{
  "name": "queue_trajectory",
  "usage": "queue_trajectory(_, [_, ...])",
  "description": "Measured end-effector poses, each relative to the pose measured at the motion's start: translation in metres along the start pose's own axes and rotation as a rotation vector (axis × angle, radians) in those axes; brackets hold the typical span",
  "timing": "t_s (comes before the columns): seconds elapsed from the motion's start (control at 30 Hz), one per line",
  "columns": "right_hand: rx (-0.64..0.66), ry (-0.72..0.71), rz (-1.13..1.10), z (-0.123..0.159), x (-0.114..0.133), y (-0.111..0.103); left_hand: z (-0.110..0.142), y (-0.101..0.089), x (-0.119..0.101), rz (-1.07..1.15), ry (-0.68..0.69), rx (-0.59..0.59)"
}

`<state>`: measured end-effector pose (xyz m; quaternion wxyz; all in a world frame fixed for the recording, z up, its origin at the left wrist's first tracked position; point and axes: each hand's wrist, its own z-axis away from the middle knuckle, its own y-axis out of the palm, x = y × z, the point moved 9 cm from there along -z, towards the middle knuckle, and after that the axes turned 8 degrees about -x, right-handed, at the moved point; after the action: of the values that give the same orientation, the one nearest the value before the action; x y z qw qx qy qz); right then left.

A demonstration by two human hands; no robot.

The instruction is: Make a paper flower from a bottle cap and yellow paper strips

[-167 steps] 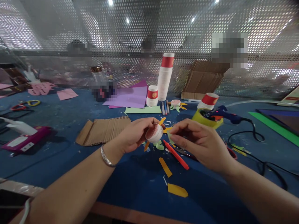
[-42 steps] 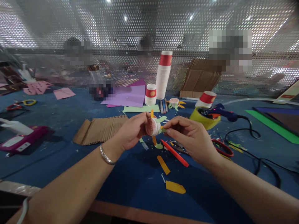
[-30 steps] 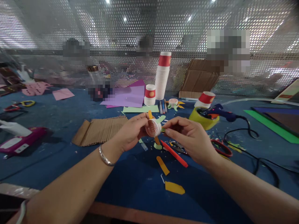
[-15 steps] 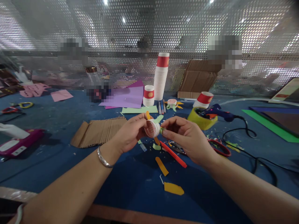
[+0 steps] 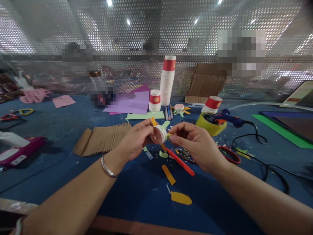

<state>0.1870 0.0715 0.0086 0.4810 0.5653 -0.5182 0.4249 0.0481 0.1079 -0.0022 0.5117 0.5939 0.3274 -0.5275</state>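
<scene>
Above the middle of the blue table, my left hand (image 5: pixel 140 136) pinches a small round paper-cup base (image 5: pixel 159 134) with a reddish grid drawn on its face. An orange paper strip (image 5: pixel 153 121) and a light green paper strip (image 5: pixel 165 124) stick out from its edge. My right hand (image 5: pixel 189 140) is closed at the cup base's right side, thumb and finger pinching a small yellow-green paper piece (image 5: pixel 169 134) against it. Below the hands lie a red-orange pen (image 5: pixel 182 163), an orange paper strip (image 5: pixel 168 174) and a yellow-orange paper piece (image 5: pixel 181 198).
Stacked paper cups (image 5: pixel 167 81) stand at the back beside a similar decorated cup base (image 5: pixel 179 108). A blue glue gun (image 5: pixel 230 118) rests in a yellow tape roll (image 5: pixel 210 125), its cord trailing right. Corrugated cardboard (image 5: pixel 104 137) lies left; red-handled scissors (image 5: pixel 230 155) lie right.
The cup base has tilted slightly in my hands, and the small piece at my right fingertips shows a little more. Both hands keep their grip; the view has shifted slightly.
</scene>
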Motion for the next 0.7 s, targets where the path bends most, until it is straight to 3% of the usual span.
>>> queue_trajectory(0.7, [0.020,-0.046,0.077,0.0004,0.0017,-0.0001,0.0010,0.0018,0.0005,-0.036,-0.004,0.013])
